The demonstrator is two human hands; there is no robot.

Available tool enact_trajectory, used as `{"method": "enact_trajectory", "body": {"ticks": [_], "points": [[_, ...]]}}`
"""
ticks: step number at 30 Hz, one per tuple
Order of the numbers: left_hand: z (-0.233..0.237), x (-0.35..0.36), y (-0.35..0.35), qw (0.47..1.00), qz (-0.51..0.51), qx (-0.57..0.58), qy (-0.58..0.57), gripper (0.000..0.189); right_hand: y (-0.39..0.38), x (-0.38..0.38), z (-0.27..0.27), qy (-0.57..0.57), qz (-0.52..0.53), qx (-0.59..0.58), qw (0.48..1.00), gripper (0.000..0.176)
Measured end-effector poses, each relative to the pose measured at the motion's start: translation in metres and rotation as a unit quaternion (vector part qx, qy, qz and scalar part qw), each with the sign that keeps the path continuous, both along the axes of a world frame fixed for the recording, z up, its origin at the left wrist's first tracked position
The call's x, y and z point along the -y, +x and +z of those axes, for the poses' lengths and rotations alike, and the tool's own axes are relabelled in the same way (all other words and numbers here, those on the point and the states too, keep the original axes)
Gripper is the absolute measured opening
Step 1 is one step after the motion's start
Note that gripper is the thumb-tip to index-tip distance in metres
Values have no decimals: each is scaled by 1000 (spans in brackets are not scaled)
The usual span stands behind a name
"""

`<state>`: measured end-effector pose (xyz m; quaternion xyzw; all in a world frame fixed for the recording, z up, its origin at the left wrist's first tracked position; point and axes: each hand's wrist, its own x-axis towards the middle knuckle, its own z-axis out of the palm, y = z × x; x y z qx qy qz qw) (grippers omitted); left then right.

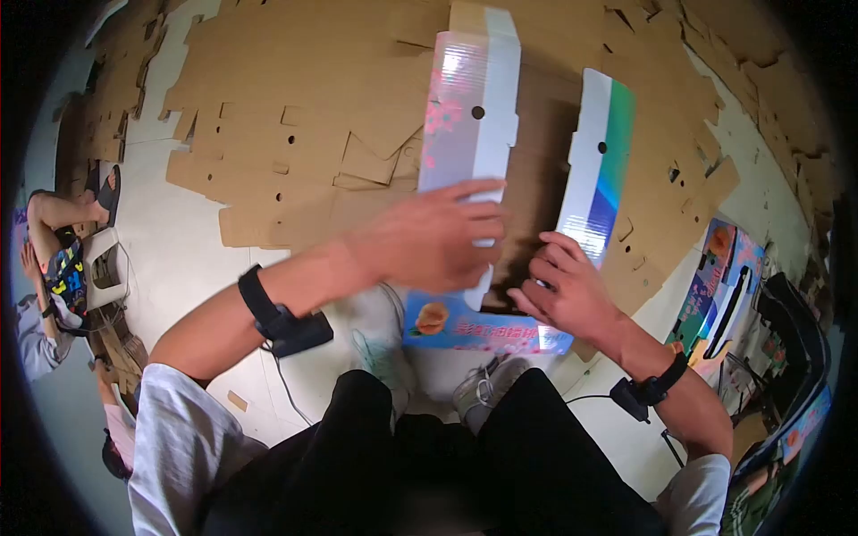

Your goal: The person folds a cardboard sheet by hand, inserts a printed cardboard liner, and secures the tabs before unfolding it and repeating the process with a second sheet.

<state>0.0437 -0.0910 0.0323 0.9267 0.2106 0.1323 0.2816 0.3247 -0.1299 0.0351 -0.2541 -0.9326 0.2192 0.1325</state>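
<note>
A printed cardboard box (pixel 453 125) stands in front of me with its top unfolded, showing a brown inside. Its left flap is pink and white with a round hole; the right flap (pixel 590 170) is white, green and blue. The near side (pixel 483 330) is blue with a fruit picture and lettering. My left hand (pixel 442 234) lies across the near part of the left flap, fingers stretched out and slightly blurred. At the near end of the right flap, my right hand (pixel 567 286) has its fingers curled round the box's edge.
Flat brown cardboard sheets (pixel 295 80) with cut-outs cover the floor beyond and around the box. Other printed boxes (pixel 719 286) stand at the right. A person (pixel 67 268) sits on a white stool at the left, with another person below. My shoes (pixel 487 389) are close to the box.
</note>
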Motion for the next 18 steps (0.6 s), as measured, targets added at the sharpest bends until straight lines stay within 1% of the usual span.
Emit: {"method": "enact_trajectory", "body": {"ticks": [1, 4, 7, 10, 13, 16, 18], "points": [[-2, -4, -7, 1000, 11, 3, 23, 35, 5, 0, -5, -1, 4, -5, 1000, 23], [-3, -12, -17, 997, 6, -60, 46, 43, 11, 0, -13, -3, 20, -6, 1000, 21], [14, -5, -17, 995, 3, -99, -16, 54, 11, 0, -14, -9, 21, -5, 1000, 21], [37, -4, -17, 984, -16, -130, -125, 67, 12, 1, -18, -11, 21, 0, 1000, 20], [47, -6, -16, 980, -49, -172, -86, 76, 11, 1, -16, -5, 26, 7, 1000, 19], [37, -5, -14, 985, -44, -161, -37, 77, 10, 0, -12, -9, 26, 16, 1000, 18], [40, -8, -9, 983, -56, -169, -32, 75, 10, 1, -14, -10, 23, 14, 1000, 18]]}}
